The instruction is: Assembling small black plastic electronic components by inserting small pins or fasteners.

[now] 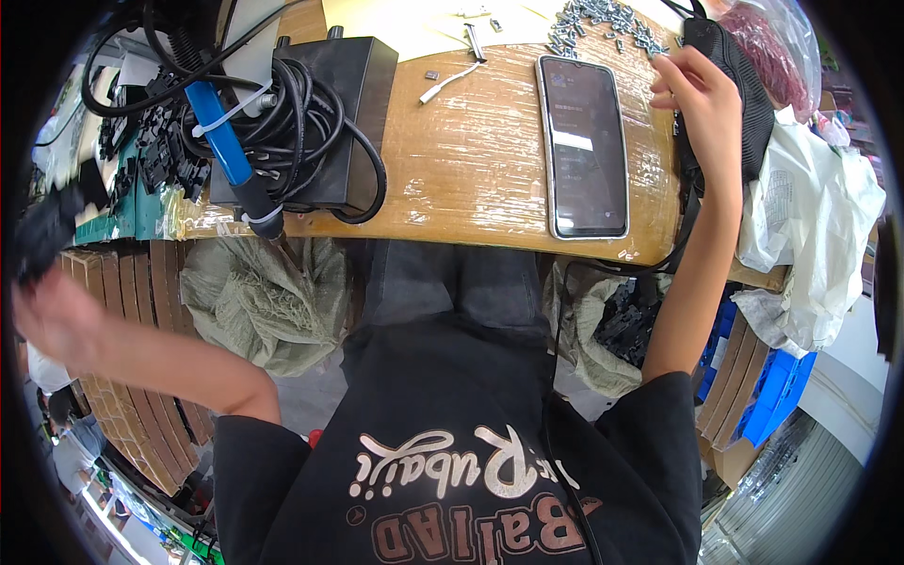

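- Right hand point(699, 99): fingers curled loosely at the edge of the scattered pile of small grey metal screws point(603, 24); whether a screw is pinched cannot be told.
- Left hand point(52, 315): blurred at far left, gripping a black plastic part point(47, 231).
- Black slab smartphone point(583, 144): flat on the wrapped wooden bench point(471, 151), just beside the right wrist; a sweep could push it off the near edge.
- Blue-handled soldering iron point(231, 151): tip overhanging the bench above a grey woven sack point(259, 292); scorching is possible if hot.
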`<move>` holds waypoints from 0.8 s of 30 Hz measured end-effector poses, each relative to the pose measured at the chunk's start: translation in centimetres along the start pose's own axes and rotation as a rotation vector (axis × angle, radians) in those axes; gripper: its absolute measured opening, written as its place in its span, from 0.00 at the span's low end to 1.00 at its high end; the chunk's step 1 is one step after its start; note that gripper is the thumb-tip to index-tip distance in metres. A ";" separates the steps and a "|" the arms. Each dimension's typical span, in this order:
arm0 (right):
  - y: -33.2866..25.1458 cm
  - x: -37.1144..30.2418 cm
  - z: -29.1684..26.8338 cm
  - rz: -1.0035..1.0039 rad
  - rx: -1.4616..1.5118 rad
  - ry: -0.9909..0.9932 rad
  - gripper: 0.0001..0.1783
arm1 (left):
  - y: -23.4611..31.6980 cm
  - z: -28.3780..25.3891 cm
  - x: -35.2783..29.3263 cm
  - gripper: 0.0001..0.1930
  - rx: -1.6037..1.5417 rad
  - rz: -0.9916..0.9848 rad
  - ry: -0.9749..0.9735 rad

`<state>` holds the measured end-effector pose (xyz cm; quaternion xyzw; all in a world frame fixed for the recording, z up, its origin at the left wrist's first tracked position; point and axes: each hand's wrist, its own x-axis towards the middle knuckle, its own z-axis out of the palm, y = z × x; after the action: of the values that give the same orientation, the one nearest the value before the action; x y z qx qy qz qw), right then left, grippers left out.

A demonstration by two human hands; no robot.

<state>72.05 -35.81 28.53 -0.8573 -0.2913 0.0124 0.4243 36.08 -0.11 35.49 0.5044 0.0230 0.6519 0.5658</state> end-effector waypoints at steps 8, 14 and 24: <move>-1.8 -6.3 -0.9 0.221 0.348 0.034 0.07 | 1.4 7.9 -15.2 0.23 -0.236 -0.778 -0.412; -0.3 -9.6 -2.2 0.380 0.244 -0.034 0.07 | -1.5 12.2 -23.7 0.21 -0.218 -1.764 -0.794; -1.5 -8.9 -1.7 0.315 -0.365 -0.197 0.08 | -0.2 11.1 -23.9 0.30 -0.310 -1.871 -0.983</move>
<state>64.41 -40.85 28.77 -0.9491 -0.1916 0.1089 0.2250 40.24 -24.20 25.72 0.4163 0.0873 -0.3204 0.8464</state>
